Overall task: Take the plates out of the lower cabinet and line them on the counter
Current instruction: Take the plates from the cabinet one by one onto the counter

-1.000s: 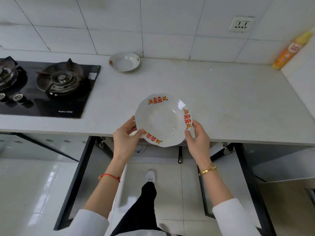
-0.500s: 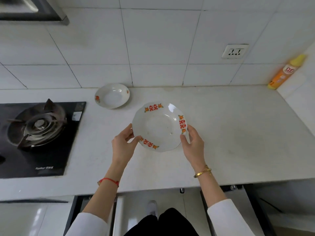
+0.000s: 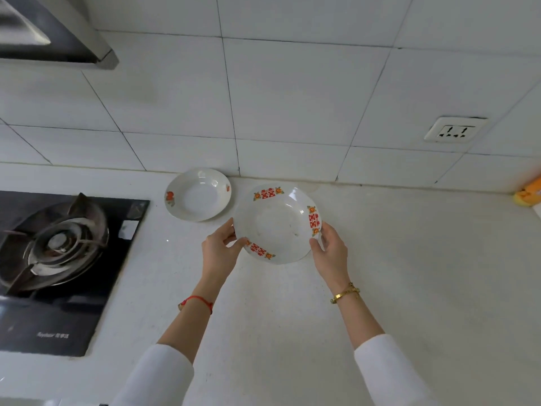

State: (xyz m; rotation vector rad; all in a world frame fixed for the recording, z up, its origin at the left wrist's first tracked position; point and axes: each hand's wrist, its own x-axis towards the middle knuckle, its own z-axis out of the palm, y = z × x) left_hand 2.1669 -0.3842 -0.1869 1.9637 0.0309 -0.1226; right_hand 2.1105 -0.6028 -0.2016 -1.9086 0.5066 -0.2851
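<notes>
Both hands hold a white plate with red and orange rim marks (image 3: 276, 224) over the white counter (image 3: 395, 273). My left hand (image 3: 218, 250) grips its left rim, thumb on top. My right hand (image 3: 329, 253) grips the right rim. The plate is tilted a little toward me, and I cannot tell whether its far edge touches the counter. A smaller white plate with orange flower marks (image 3: 197, 197) lies flat on the counter by the wall, just left of the held plate. The lower cabinet is out of view.
A black gas hob (image 3: 58, 259) with a burner fills the counter's left side. A range hood (image 3: 52, 30) hangs at top left. An orange bottle (image 3: 528, 193) stands at the far right by the tiled wall, below a wall socket (image 3: 453, 130).
The plate has travelled from the counter's front edge toward the back wall, ending beside the smaller plate. My view has risen, so the open cabinet and floor have dropped out of sight.
</notes>
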